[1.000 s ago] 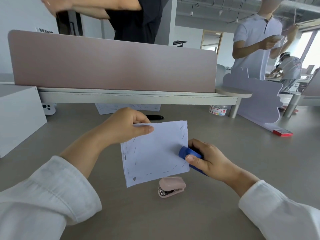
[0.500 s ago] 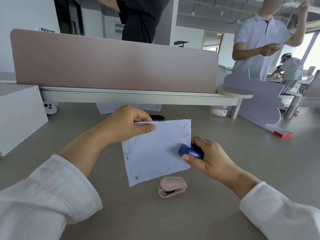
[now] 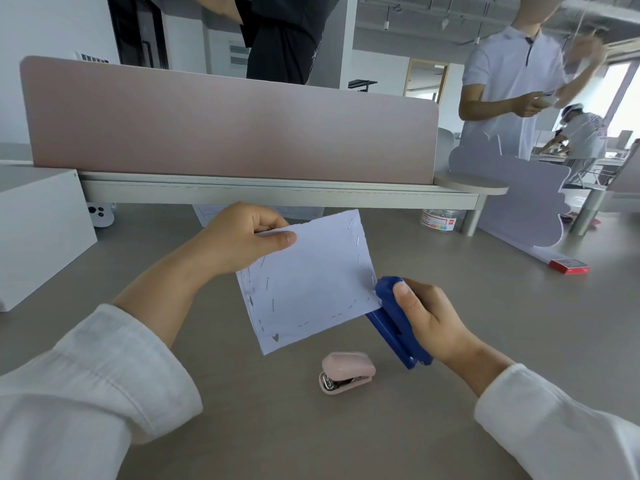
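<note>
My left hand [image 3: 242,240] pinches the upper left corner of a white sheet of paper [image 3: 308,282] and holds it above the grey desk [image 3: 242,427]. Rows of staples run along the sheet's left, lower and right edges. My right hand [image 3: 426,317] grips a blue stapler [image 3: 394,323], thumb on top. The stapler's jaws sit over the paper's lower right edge. A small pink stapler [image 3: 346,372] lies on the desk just below the sheet.
A pink divider panel [image 3: 228,123] on a white shelf crosses the back of the desk. A white box [image 3: 38,233] stands at left, a small clear tub [image 3: 440,220] and a red box [image 3: 568,266] at right. Several people stand beyond the divider.
The blue stapler has swung in my right hand so its body shows pointing toward me. Its jaws stay at the paper's right edge, slightly lower. My left hand keeps its pinch.
</note>
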`<state>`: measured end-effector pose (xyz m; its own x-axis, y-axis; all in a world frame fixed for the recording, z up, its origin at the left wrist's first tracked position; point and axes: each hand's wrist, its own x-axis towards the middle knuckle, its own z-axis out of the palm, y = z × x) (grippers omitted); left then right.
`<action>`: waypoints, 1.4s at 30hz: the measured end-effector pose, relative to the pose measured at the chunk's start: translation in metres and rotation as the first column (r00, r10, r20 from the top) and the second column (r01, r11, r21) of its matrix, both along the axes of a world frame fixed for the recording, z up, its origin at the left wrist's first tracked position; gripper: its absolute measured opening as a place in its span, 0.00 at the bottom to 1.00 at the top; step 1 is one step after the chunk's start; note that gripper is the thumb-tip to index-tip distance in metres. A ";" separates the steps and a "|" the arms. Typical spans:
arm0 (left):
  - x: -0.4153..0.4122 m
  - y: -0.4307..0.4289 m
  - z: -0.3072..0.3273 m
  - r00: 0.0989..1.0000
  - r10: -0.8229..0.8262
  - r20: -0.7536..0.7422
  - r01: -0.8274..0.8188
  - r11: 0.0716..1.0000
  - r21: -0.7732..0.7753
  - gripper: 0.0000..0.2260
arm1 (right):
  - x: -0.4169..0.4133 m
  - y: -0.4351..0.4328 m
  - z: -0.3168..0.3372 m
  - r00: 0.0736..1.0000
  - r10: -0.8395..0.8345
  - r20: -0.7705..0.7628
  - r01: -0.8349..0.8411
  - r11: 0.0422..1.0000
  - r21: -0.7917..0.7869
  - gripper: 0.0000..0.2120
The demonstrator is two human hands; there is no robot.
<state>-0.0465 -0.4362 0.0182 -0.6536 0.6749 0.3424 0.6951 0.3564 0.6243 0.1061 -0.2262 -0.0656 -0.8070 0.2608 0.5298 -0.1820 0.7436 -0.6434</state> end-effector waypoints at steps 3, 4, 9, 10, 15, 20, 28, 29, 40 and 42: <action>-0.002 0.000 -0.001 0.999 0.042 0.021 -0.041 0.999 -0.018 0.08 | -0.002 0.002 0.004 0.989 -0.080 0.128 0.076 0.996 0.038 0.26; -0.003 0.001 -0.002 0.997 0.065 0.032 -0.064 0.998 -0.030 0.08 | -0.003 0.003 0.004 0.975 -0.115 0.192 0.106 0.993 0.058 0.25; -0.012 0.004 -0.013 0.981 0.174 0.088 -0.163 0.979 -0.121 0.11 | -0.008 0.003 0.007 0.877 -0.233 0.420 0.193 0.972 0.136 0.27; -0.014 0.005 -0.016 0.978 0.186 0.097 -0.171 0.975 -0.143 0.11 | -0.009 0.002 0.007 0.859 -0.248 0.448 0.200 0.968 0.154 0.27; -0.026 0.004 -0.028 0.969 0.217 0.117 -0.189 0.959 -0.212 0.11 | -0.013 0.004 0.006 0.775 -0.296 0.558 0.216 0.954 0.206 0.29; -0.040 0.006 -0.049 0.965 0.241 0.106 -0.177 0.891 -0.418 0.11 | -0.014 0.006 0.004 0.796 -0.287 0.533 0.201 0.956 0.214 0.26; -0.038 0.009 -0.080 0.984 0.171 -0.046 -0.169 0.829 -0.533 0.02 | 0.002 0.008 0.007 0.802 -0.287 0.524 0.187 0.954 0.236 0.22; -0.034 0.011 -0.082 0.973 0.166 -0.161 -0.228 0.808 -0.543 0.06 | 0.005 0.009 0.009 0.791 -0.275 0.547 0.165 0.956 0.243 0.19; 0.090 0.047 -0.042 0.937 -0.347 -0.043 0.233 0.711 -0.664 0.17 | 0.047 0.010 0.018 0.670 -0.286 0.685 0.090 0.947 0.308 0.09; 0.094 0.054 -0.045 0.932 -0.338 -0.132 0.154 0.697 -0.701 0.14 | 0.050 0.008 0.016 0.689 -0.305 0.657 0.114 0.941 0.318 0.09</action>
